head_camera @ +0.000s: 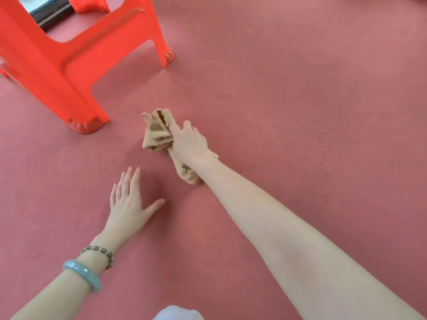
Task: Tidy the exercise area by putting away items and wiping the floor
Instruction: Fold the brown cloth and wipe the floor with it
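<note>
The floor (pixel 300 88) fills nearly the whole view. Only the stool (pixel 69 65) stands on it here, so we judge the putting-away to be either done or going on out of sight. Wiping is the step in hand. We cannot tell how much has been covered, since the surface shows no wet track or plain dirt.

The stool stands at the upper left with two feet planted in view, and it is the one hard edge to mind. To the right of the stool and beyond it the floor runs on unbroken to the frame's edge, which leaves wide room for long strokes. The strip between its legs is tight, and we expect it will call for shifting the stool or working round each foot.

Our right hand (pixel 189 142) is just right of the stool's near foot, its fingers curled round the bunched cloth (pixel 157 132). The cloth rests on the floor there, apart from the foot. Our left hand (pixel 127 204) is nearer to us than the stool, fingers straight and spread, holding nothing and seemingly flat on the floor. A bangle (pixel 80 273) and a bead bracelet (pixel 99 250) ring that wrist.
</note>
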Demonstrator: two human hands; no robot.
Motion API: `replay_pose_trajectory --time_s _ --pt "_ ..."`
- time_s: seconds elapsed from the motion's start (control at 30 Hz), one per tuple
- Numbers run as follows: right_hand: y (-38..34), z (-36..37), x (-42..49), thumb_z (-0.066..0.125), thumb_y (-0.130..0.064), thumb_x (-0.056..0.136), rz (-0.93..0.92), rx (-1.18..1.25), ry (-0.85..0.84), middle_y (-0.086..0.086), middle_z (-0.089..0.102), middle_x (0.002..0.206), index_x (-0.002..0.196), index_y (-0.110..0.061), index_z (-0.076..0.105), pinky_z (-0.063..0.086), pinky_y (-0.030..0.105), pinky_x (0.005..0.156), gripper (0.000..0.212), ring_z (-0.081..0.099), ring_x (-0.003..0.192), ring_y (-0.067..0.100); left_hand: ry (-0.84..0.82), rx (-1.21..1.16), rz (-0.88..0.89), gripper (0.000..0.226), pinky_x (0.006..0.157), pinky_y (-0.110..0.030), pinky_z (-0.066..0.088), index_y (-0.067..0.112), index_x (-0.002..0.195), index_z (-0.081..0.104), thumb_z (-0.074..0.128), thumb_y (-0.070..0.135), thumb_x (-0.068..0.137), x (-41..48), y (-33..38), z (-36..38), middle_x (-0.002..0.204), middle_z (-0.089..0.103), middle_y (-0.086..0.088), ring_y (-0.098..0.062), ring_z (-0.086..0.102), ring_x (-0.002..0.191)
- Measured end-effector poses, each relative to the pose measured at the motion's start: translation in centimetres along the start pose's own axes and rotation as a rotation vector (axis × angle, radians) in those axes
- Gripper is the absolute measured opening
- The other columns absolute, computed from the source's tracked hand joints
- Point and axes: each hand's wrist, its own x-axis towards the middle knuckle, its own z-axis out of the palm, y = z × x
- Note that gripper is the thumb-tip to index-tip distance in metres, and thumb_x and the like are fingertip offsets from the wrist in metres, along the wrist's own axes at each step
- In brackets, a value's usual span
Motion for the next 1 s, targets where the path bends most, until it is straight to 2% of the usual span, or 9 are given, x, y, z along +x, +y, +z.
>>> replay_pose_trajectory --time_s 0.17,0.27,0.37,0.5,0.73,0.83,1.0 --pt "11.9 -5.0 -1.2 0.035 -0.017 0.096 0.376 0.064 0.139 0.018 0.045 0.113 0.143 -0.017 0.028 0.041 0.044 0.079 0.047 0.052 0.1 0.04 -0.031 -0.005 0.155 0.095 0.117 -0.038 -0.002 0.019 0.15 0.009 0.063 0.053 0.08 4.9 3.3 0.3 0.159 0.007 -0.005 -0.019 -0.001 0.147" --pt "18.2 -7.2 -4.5 0.034 -0.024 0.097 0.603 0.08 0.202 0.019 0.045 0.116 0.141 -0.018 0.03 0.04 0.043 0.085 0.045 0.051 0.104 0.04 -0.061 -0.011 0.235 0.095 0.117 -0.037 -0.004 0.018 0.151 0.008 0.062 0.053 0.081 7.9 6.0 1.1 0.159 0.004 -0.005 -0.018 -0.003 0.147" --pt "23.2 -8.6 -9.0 0.034 -0.022 0.097 0.799 0.063 0.271 0.019 0.045 0.117 0.137 -0.016 0.034 0.039 0.041 0.085 0.041 0.051 0.105 0.041 -0.105 0.003 0.322 0.096 0.117 -0.037 -0.005 0.018 0.151 0.007 0.061 0.054 0.081 10.3 9.1 2.4 0.159 0.003 -0.006 -0.019 -0.004 0.147" --pt "28.0 -9.8 -16.6 0.036 -0.02 0.096 1.054 0.031 0.32 0.019 0.045 0.115 0.127 -0.014 0.04 0.039 0.042 0.081 0.032 0.051 0.105 0.042 -0.167 0.031 0.408 0.097 0.118 -0.042 -0.003 0.017 0.151 0.008 0.062 0.054 0.08 12.0 12.4 4.1 0.159 0.004 -0.008 -0.022 -0.002 0.147" --pt "30.2 -9.9 -24.6 0.039 -0.017 0.095 1.394 0.021 0.374 0.022 0.043 0.121 0.129 -0.014 0.041 0.041 0.045 0.085 0.034 0.05 0.109 0.043 -0.177 0.118 0.526 0.101 0.116 -0.042 -0.004 0.02 0.151 0.008 0.059 0.063 0.076 13.3 15.1 4.6 0.159 0.005 -0.009 -0.024 -0.001 0.147" --pt "28.8 -9.9 -23.1 0.04 -0.014 0.094 1.417 0.075 0.404 0.022 0.043 0.122 0.127 -0.013 0.041 0.041 0.046 0.086 0.033 0.049 0.109 0.043 -0.271 0.197 0.508 0.099 0.117 -0.044 -0.004 0.019 0.152 0.008 0.054 0.066 0.078 13.6 15.7 4.9 0.159 0.001 -0.007 -0.024 -0.004 0.147" --pt "23.0 -8.6 -15.5 0.039 -0.008 0.093 1.134 0.084 0.287 0.019 0.039 0.126 0.128 -0.014 0.039 0.04 0.043 0.089 0.036 0.046 0.114 0.039 -0.347 0.235 0.473 0.098 0.116 -0.045 -0.004 0.018 0.151 0.006 0.053 0.065 0.08 13.7 16.2 4.8 0.159 -0.003 -0.008 -0.025 -0.007 0.146"
